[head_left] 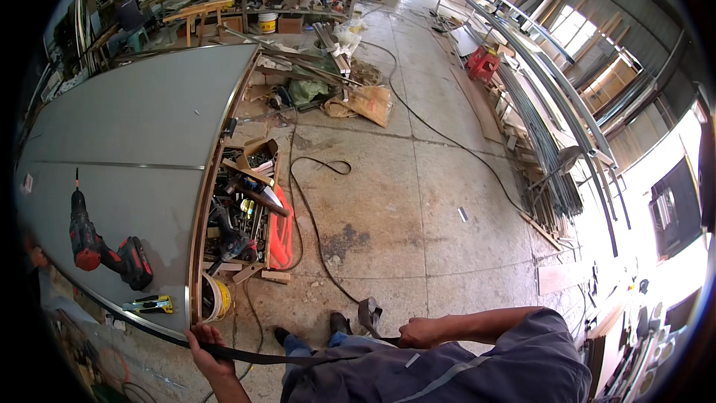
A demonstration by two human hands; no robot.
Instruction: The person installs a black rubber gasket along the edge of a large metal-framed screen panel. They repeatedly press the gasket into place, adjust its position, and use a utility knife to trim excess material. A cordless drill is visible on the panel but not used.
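Evidently, the black strip [257,357] is the thing to watch: it spans from the near corner of the grey panel [134,123] across the person's front, and I judge the step in hand to be fitting it along that edge. The left hand [214,359] bears on the strip right at the corner, fingers slightly bent; whether it pinches or merely presses, I cannot tell. The right hand [419,333] is clenched around the strip farther along. From my end, the next move seems to call for even tension from the right and careful guiding at the corner, so the band stays flat and untwisted.

As for materials, the strip looks thin, flat and bendy, probably rubber or plastic. Beside the right hand it bends into a loose loop. The panel is broad, smooth and matt, trimmed in shiny metal, with a thin seam across it. On it I see a chunky red-and-black drill [88,235] lying on its side and a slim yellow knife [153,304] near the edge. Beyond its right side sit a round bucket [226,296] and a jumble of tools [242,213], hard metal against rough wood. Outward spreads the stained concrete floor [373,201], with a crumpled brown sack [374,104].
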